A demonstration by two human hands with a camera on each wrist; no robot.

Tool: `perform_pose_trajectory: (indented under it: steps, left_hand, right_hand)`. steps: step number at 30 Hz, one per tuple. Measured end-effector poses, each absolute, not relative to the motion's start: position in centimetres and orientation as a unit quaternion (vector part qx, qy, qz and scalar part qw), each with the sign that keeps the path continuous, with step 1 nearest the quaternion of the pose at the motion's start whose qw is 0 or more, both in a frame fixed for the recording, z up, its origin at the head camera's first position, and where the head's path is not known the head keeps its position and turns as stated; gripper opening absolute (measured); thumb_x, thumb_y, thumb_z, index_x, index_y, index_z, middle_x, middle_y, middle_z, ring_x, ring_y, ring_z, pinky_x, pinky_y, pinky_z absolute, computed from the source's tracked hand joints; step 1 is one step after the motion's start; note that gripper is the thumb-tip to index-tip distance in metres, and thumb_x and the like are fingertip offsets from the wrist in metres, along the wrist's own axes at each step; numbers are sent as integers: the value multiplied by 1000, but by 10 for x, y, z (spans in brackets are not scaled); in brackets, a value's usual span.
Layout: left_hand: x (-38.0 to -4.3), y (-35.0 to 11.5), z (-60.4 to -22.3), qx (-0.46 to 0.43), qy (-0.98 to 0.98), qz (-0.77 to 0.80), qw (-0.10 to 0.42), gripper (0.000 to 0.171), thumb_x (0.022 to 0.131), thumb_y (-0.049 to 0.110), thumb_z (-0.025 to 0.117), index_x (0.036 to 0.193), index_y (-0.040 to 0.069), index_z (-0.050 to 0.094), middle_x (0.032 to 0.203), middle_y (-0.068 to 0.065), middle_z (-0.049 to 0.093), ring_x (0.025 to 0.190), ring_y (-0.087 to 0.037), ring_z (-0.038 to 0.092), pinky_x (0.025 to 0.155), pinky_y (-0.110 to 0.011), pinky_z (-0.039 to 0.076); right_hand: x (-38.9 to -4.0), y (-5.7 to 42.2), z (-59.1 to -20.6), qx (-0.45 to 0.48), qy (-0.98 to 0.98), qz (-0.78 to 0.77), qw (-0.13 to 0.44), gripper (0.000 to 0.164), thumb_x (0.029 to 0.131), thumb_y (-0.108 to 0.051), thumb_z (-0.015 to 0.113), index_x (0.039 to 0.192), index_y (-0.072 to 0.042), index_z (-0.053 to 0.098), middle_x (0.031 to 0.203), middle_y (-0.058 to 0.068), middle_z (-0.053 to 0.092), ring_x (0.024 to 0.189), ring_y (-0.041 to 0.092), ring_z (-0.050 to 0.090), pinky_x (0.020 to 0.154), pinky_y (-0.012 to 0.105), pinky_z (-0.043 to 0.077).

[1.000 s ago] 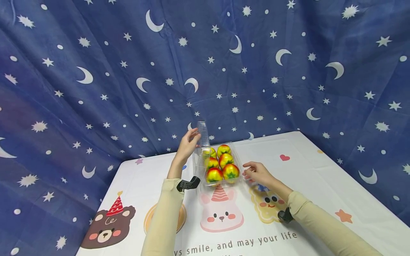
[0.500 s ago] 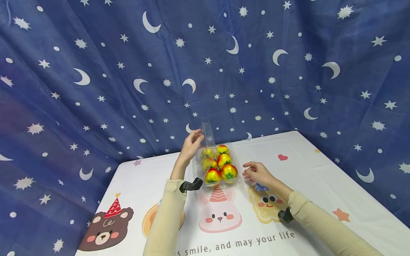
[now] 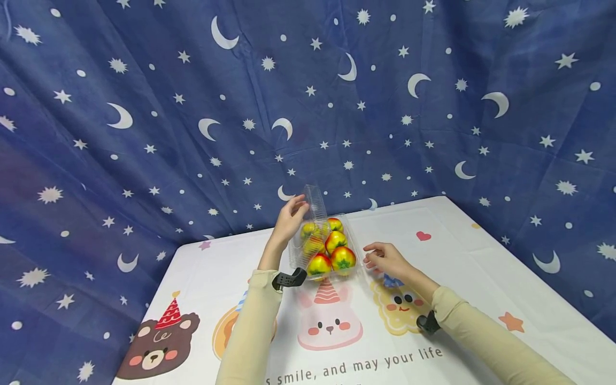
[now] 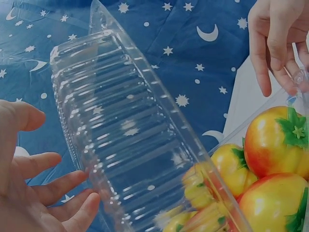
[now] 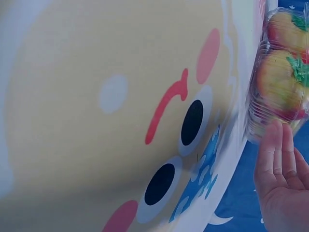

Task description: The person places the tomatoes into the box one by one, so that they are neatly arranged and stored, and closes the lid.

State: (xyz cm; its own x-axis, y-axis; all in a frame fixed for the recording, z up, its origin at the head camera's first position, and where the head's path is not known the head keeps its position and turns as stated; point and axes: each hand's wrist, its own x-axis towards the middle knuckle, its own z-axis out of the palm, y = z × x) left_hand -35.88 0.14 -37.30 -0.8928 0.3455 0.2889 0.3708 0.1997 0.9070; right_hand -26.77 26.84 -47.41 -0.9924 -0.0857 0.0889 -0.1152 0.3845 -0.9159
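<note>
A clear plastic clamshell box (image 3: 353, 251) stands at the far middle of the table and holds several red-and-yellow tomatoes (image 3: 337, 248). Its hinged lid (image 3: 312, 224) stands on the box's left side and leans over the fruit. My left hand (image 3: 299, 207) presses the lid's outer face near its top edge with relaxed fingers. In the left wrist view the ribbed lid (image 4: 130, 130) slants above the tomatoes (image 4: 275, 140), with my left hand (image 4: 53, 179) behind it. My right hand (image 3: 371, 259) rests with straight fingers at the box's right side; its fingertips (image 5: 276, 140) sit against the box wall (image 5: 277, 82).
The table wears a white cloth (image 3: 366, 331) printed with cartoon animals and lettering. A dark blue curtain (image 3: 308, 107) with moons and stars hangs right behind the table and down both sides.
The lid has tipped from nearly upright to leaning rightward over the tomatoes, and my left hand has followed it. My right hand has stayed beside the box.
</note>
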Motion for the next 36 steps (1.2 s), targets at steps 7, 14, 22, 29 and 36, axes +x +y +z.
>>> perform_pose_trajectory:
  steps: [7,14,22,29,36]
  left_hand:
    - [-359,6,-377,-235,-780,-581,2,52,103,29,49,149,6,40,145,-18,47,135,-32,44,113,-45,36]
    - [-357,13,-379,-246,-778,-578,-7,54,103,30,49,149,5,39,144,-19,48,135,-32,44,112,-46,38]
    - [-356,17,-384,-251,-777,-577,-10,53,103,26,49,149,2,39,143,-22,48,134,-34,45,111,-48,38]
    - [-353,21,-389,-249,-790,-560,-15,51,103,28,50,148,7,42,144,-18,48,134,-32,45,111,-45,38]
    - [-353,23,-393,-251,-799,-546,-11,51,103,29,51,147,6,43,145,-18,49,135,-32,45,111,-45,39]
  right_hand:
    - [-269,266,-472,54,-821,568,5,36,98,-8,50,127,14,53,99,26,68,89,40,68,73,45,61]
    - [-269,264,-469,47,-812,582,4,39,103,-14,45,130,14,51,100,26,68,90,38,69,76,47,60]
    - [-270,264,-467,37,-801,597,-7,44,104,-19,45,133,14,48,104,29,67,92,39,68,80,50,59]
    - [-270,264,-467,37,-797,603,-18,45,106,-21,43,133,14,47,103,29,66,91,37,68,81,49,59]
    - [-267,261,-461,38,-793,608,-27,43,106,-18,39,132,16,47,108,35,63,95,43,66,82,52,58]
